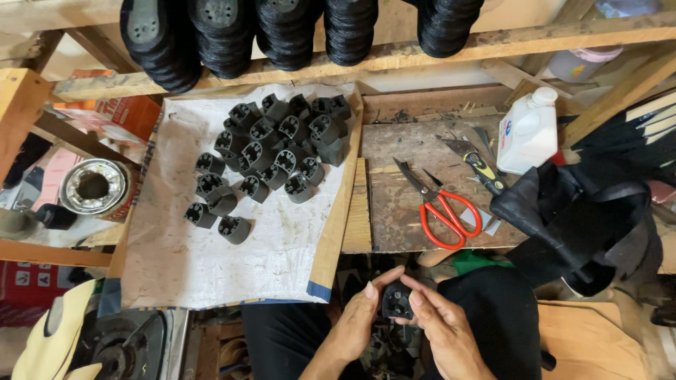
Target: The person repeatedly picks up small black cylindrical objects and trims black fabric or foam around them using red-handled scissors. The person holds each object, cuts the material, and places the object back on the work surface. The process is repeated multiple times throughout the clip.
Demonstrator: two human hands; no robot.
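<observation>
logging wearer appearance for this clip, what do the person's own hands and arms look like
Both are bare: the left hand and right hand wear no gloves, and no rings or watch show. The forearms are uncovered, with no sleeves in view down to the frame edge. The fingernails are short and plain.

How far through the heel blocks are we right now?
Done, by the look of it: about two dozen black heel blocks lie spread on the white cloth. In hand: the left hand and right hand hold one more heel block between the fingertips, below the bench edge. Left: cannot tell how many remain; no unworked pile shows. The red-handled scissors lie unused on the wooden board.
</observation>
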